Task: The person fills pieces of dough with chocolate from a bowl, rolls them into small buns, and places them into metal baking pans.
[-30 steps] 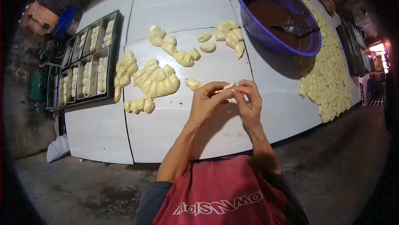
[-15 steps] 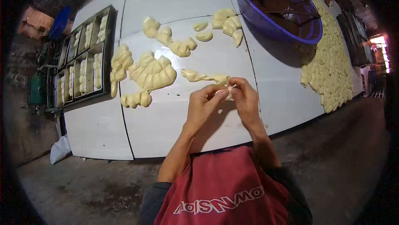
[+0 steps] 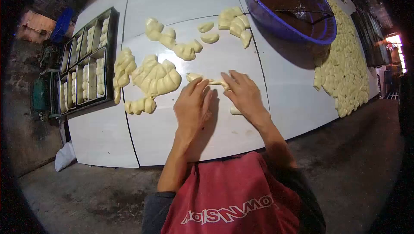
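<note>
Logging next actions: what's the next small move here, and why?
I'd close the left hand and right hand on the dough strip, then lift gently: both hands are at it, one toward each end, and its stretch showing between them looks thin, so it could tear.

Upside-down white capital letters [image 3: 227,210] cross the dark-red cloth garment [image 3: 224,182] at the near middle of the scene; turned upright, they seem to read "OWNSIO", the lettering at its ends being unclear.
</note>
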Demonstrator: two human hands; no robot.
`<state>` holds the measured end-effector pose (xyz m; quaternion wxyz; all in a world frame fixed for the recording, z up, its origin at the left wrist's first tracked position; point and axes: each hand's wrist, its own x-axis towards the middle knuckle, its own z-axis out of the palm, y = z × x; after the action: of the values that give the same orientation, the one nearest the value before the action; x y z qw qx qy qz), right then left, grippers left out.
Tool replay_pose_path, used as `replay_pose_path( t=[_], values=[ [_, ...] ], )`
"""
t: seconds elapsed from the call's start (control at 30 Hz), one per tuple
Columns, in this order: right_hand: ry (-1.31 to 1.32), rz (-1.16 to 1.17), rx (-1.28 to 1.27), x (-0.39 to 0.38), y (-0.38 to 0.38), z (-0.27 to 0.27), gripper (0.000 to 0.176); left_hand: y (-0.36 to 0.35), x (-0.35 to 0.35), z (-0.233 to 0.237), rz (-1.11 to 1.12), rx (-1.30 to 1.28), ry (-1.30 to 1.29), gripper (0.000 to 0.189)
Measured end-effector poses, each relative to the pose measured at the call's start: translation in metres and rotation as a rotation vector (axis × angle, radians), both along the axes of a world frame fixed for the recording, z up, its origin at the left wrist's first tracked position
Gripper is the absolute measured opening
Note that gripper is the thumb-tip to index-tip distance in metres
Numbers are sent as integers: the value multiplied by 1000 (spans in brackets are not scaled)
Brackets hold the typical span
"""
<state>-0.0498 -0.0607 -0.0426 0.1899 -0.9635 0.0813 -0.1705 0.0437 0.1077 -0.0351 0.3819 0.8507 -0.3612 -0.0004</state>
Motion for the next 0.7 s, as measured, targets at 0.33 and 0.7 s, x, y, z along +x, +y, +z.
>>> replay_pose_path(
  t=[0.33,0.7],
  values=[
    [171,-200,1422,13,-28,7,16,-40,18,-1,-190,153,-26,11],
    [-365,-167,1936,-9,-31,18,28,-16,36,-40,-102,312,-220,51]
  ],
)
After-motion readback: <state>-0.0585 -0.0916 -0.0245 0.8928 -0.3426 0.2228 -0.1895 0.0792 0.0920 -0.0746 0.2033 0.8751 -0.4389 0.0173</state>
